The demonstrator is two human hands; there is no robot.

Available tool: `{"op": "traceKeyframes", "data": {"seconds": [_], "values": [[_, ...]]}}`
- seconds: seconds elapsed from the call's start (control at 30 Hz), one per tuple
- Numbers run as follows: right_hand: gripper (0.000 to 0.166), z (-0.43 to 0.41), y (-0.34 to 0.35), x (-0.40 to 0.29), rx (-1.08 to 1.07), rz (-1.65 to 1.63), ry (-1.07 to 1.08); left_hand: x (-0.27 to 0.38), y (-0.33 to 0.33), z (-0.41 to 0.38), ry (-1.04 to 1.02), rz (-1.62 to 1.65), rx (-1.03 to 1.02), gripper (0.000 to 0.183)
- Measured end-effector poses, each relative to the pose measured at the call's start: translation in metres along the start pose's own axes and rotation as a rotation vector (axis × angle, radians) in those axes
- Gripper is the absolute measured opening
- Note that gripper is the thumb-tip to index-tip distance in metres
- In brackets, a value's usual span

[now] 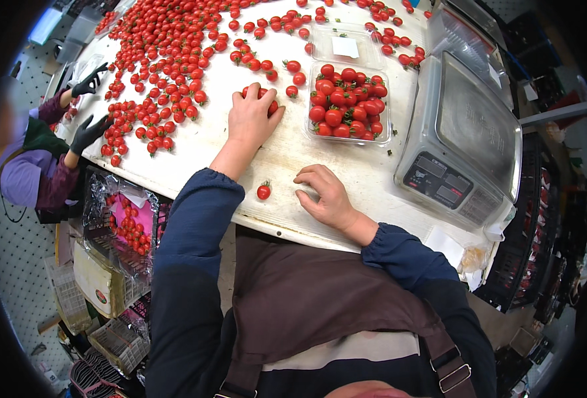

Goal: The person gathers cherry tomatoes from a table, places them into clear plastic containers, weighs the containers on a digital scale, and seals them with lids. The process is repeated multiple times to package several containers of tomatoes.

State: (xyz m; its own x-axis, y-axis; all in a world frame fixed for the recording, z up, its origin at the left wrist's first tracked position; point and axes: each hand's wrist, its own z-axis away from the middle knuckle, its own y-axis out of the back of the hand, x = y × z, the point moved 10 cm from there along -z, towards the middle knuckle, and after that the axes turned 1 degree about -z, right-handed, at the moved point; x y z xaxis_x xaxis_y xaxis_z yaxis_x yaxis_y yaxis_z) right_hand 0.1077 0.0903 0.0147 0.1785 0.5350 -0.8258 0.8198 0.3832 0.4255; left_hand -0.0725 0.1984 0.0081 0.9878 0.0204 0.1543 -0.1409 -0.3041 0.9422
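My left hand is cupped palm down over a few cherry tomatoes on the white table, its fingers closed around them and partly hiding them. Near the front edge, my right hand is held with thumb and fingers apart and nothing between them. A single cherry tomato with a green stem lies to its left. Ahead of my right hand stands a clear plastic clamshell box, filled with red cherry tomatoes. Its lid is folded back and bears a white label.
A digital weighing scale with a metal pan occupies the right side. Many loose tomatoes cover the far left. There a co-worker's black-gloved hands reach over the table. A lined crate with tomatoes stands below the left edge.
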Motion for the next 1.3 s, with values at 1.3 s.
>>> {"op": "traceKeyframes", "data": {"seconds": [1.3], "values": [[0.010, 0.002, 0.009, 0.004, 0.108, -0.084, 0.035, 0.149, 0.018, -0.051, -0.292, 0.471, 0.060, 0.028]]}}
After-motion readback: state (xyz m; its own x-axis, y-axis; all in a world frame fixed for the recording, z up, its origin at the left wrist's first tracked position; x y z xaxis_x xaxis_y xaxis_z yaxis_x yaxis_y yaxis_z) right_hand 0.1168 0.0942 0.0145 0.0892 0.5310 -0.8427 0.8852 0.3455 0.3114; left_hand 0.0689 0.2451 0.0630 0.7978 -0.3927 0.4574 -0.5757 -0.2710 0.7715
